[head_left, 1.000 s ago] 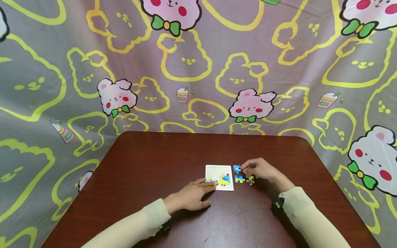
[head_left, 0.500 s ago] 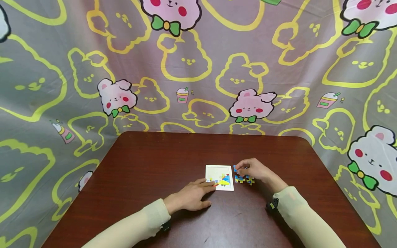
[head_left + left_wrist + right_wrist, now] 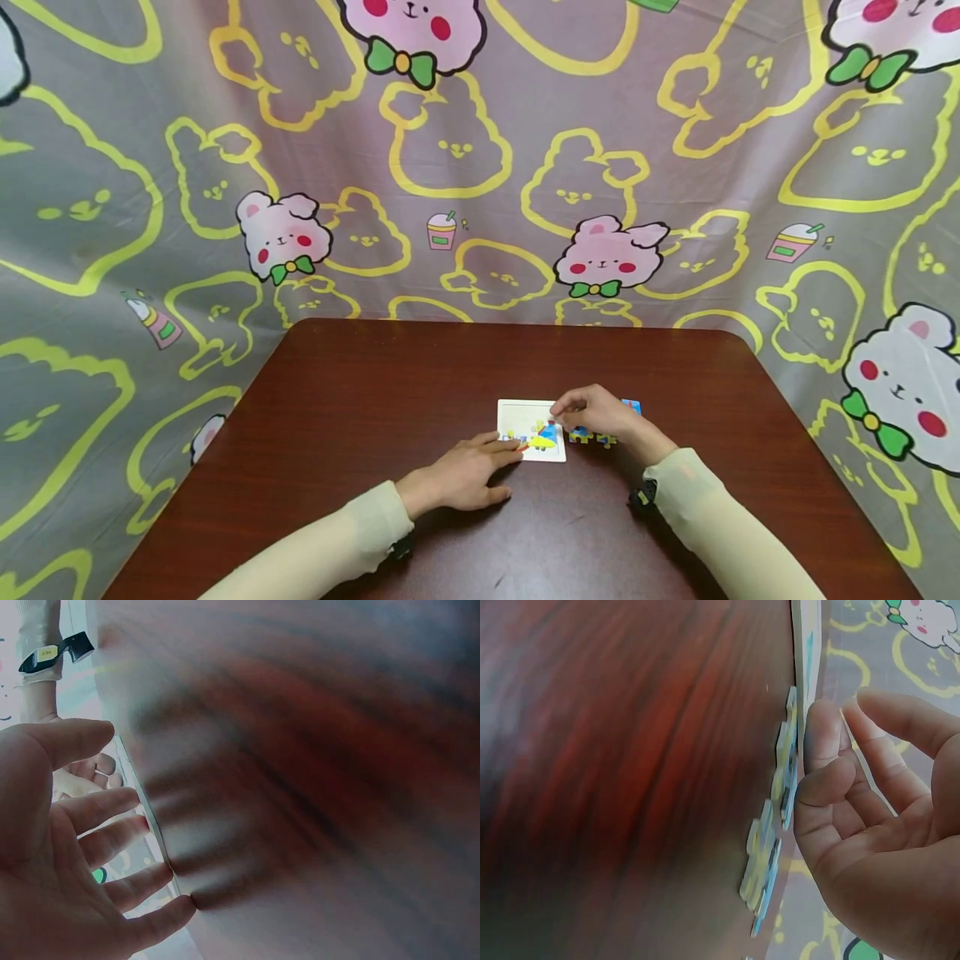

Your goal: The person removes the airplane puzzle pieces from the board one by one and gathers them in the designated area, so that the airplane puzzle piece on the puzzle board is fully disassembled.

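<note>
A white square puzzle board (image 3: 521,412) lies on the table with a partly filled yellow, blue and red picture (image 3: 546,438). My left hand (image 3: 465,475) rests its spread, nearly straight fingers on the board's lower left part; in the left wrist view, the fingertips (image 3: 182,904) reach its edge. My right hand (image 3: 592,412) hovers by the board's upper right edge with bent fingers. Thumb and forefinger tips come close together in the right wrist view, where any piece between them cannot be made out. Jigsaw pieces (image 3: 579,435) lie right of the board, partly hidden under that hand.
A dark brown wooden table (image 3: 390,375) carries everything. A blue jigsaw piece (image 3: 633,406) peeks out beyond the right wrist. Behind the table hangs a grey curtain (image 3: 480,217) with cartoon prints. Each wrist wears a small black camera (image 3: 642,495).
My right hand has moved left, from above the jigsaw pieces to the board's right edge, uncovering a blue piece at the far right. My left hand has stayed put.
</note>
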Motion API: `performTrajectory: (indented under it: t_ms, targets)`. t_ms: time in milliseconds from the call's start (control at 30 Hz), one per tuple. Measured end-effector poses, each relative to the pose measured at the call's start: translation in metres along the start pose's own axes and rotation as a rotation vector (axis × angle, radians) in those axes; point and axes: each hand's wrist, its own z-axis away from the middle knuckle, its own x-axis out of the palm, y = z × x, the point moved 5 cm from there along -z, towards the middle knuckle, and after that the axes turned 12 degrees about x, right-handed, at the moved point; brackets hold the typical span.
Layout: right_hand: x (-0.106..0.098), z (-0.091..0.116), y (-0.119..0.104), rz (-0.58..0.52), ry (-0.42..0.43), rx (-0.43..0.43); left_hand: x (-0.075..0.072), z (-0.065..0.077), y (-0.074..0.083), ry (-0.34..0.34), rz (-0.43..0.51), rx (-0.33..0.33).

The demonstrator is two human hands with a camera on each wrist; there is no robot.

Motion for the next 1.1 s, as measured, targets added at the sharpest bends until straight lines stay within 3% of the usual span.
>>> performTrajectory:
  t_ms: [433, 700, 1100]
  targets:
    - [0.008, -0.004, -0.006, 0.049, -0.008, 0.036, 0.000, 0.000, -0.002, -0.015, -0.012, -0.016]
    - [0.009, -0.007, -0.007, 0.049, -0.011, 0.002, -0.001, 0.000, -0.001, -0.016, -0.015, -0.009]
    - [0.011, -0.005, -0.013, 0.050, 0.051, -0.055, -0.001, 0.001, 0.000, -0.011, -0.016, 0.002]
